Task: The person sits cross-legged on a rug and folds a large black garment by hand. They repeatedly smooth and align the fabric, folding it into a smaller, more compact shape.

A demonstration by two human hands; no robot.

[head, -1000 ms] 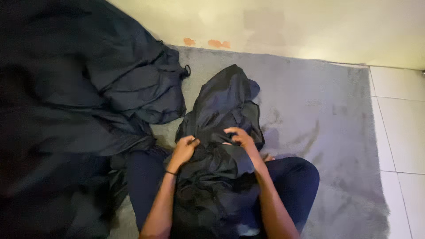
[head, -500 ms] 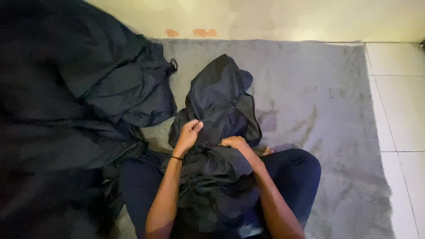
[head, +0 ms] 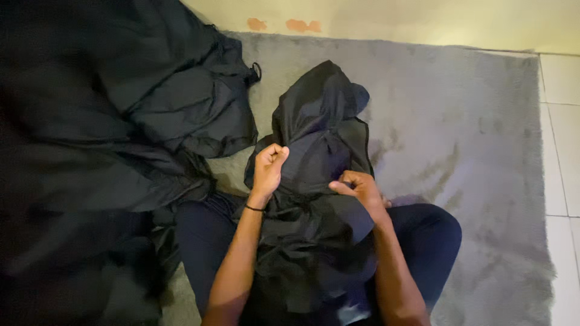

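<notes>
Two hands on one black garment [head: 320, 151], bunched in the lap and spilling forward onto the rug. Left hand [head: 267, 166] curled into a fist, pinching a fold of the cloth at its left edge; thin black band on that wrist. Right hand [head: 359, 187] half closed, fingers hooked over a fold nearer the body. Fabric is thin, smooth, slightly shiny, heavily creased. Left of the left hand: larger black cloth pile [head: 115, 139], probably more garments, too dark to tell. Under everything, grey plush rug [head: 459, 121], nap brushed unevenly. Right of the right hand, pale floor tiles [head: 562, 139].
</notes>
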